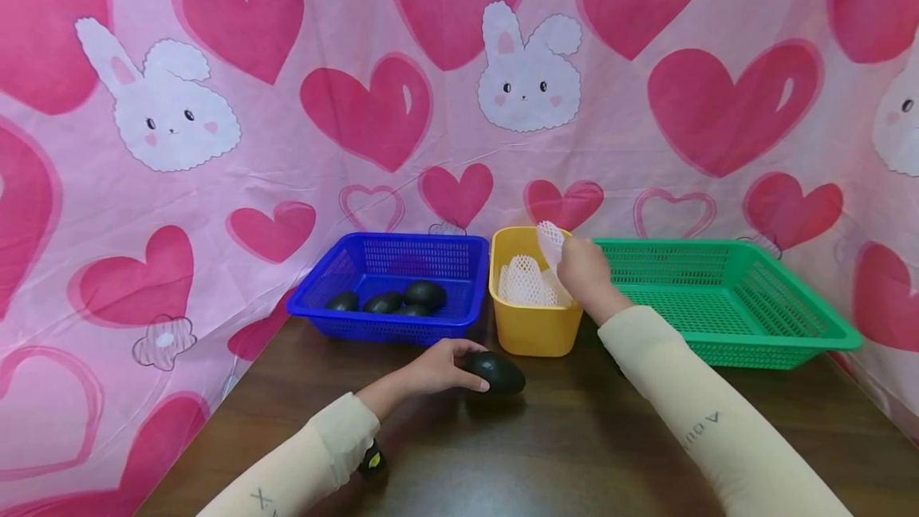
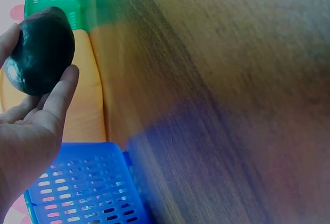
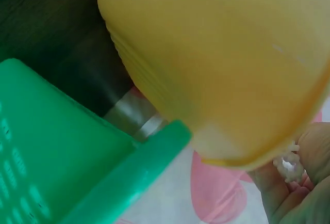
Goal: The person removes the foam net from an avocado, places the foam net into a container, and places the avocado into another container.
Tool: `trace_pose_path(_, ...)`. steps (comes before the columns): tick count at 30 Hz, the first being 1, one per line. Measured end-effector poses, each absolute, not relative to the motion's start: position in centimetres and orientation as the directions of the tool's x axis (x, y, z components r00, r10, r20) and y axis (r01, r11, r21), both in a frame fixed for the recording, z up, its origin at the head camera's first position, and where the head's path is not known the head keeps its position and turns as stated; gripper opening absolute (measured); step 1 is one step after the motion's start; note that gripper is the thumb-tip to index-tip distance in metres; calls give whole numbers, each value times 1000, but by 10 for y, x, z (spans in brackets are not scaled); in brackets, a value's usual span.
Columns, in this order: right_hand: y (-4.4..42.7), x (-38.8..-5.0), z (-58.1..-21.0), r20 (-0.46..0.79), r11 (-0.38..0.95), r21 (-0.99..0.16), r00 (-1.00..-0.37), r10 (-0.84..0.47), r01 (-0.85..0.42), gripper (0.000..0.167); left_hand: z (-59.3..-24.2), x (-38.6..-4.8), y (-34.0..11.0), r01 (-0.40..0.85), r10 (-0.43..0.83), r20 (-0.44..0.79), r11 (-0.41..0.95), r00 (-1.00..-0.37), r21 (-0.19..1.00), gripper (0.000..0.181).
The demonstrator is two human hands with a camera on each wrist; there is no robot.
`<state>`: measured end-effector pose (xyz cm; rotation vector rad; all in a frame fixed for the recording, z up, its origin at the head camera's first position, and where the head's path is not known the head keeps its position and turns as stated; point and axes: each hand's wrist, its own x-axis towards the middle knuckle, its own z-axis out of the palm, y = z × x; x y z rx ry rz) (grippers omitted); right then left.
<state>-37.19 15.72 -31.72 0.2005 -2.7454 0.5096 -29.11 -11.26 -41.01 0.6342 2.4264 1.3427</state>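
Observation:
An avocado [image 1: 495, 373], dark and glossy, is held by my left hand [image 1: 441, 367] just above the table, in front of the yellow bin. Thumb and fingers pinch its end; the left wrist view shows the same avocado [image 2: 42, 53] between them. My right hand [image 1: 587, 271] is over the right rim of the yellow bin [image 1: 534, 331], gripping a white foam net sleeve [image 1: 550, 239]. More foam net sleeves [image 1: 524, 282] stand inside that bin. In the right wrist view, part of the held foam net sleeve [image 3: 290, 167] shows among the fingers, and the bin's wall hides the rest.
A blue basket [image 1: 391, 331] at the left holds several dark avocados [image 1: 424, 294]. On the right stands a green basket [image 1: 747, 353], its slotted floor showing. A pink cloth with hearts and rabbits [image 1: 459, 150] hangs behind the brown wooden table [image 1: 560, 453].

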Motion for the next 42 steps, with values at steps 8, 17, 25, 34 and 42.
trace_pose_path(8, 144, -379, -325, 308, 968, -193, -947, -95, -160, 7, -409, -290, -113, 228, 507, -53, 475, -860, 850, 50)
trace_pose_path(17, 135, -389, -331, 226, 979, -147, -968, -105, -141, 9, -410, -291, -114, 213, 507, -64, 469, -859, 857, 48)
trace_pose_path(25, 123, -392, -339, 164, 979, -112, -975, -151, -171, 14, -411, -293, -116, 212, 515, -51, 438, -856, 874, 47)
trace_pose_path(34, 126, -389, -340, 80, 964, -216, -986, -143, -157, 31, -410, -293, -115, 211, 515, -55, 443, -855, 871, 48)
trace_pose_path(42, 131, -388, -339, 24, 937, -332, -994, -105, -107, 44, -410, -293, -116, 197, 515, -63, 434, -855, 879, 47)
